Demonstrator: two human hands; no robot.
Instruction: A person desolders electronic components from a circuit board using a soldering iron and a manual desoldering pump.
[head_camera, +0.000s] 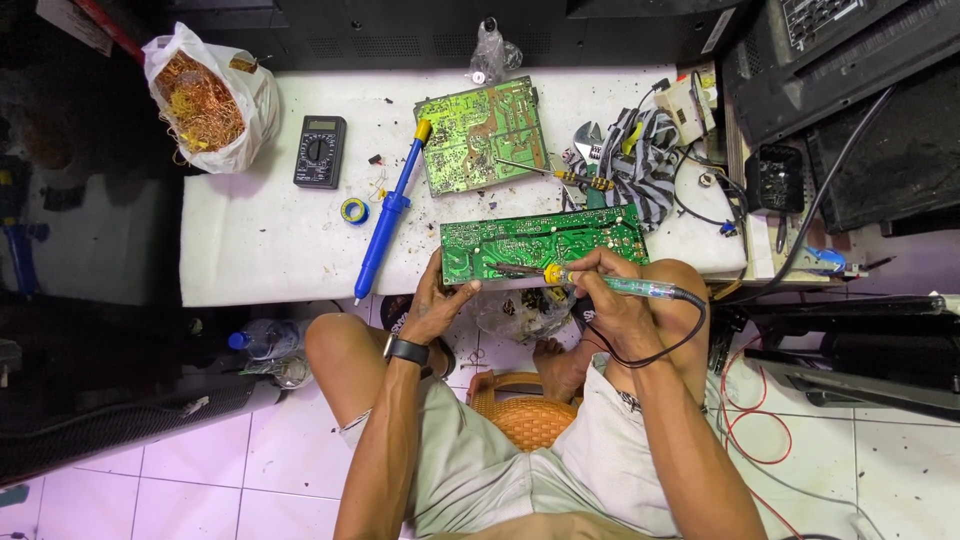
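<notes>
Left hand (436, 305) fingers clamp green circuit board (540, 243) at counter (270, 250) edge — right hand (612, 295) fingers wrapped around soldering iron (610, 284), tip on board.

The near circuit board (545, 243) has a glossy green lacquered face. The soldering iron (610, 284) has a translucent plastic handle and metal tip. The tabletop (260, 240) is matt white, rough and speckled.
</notes>
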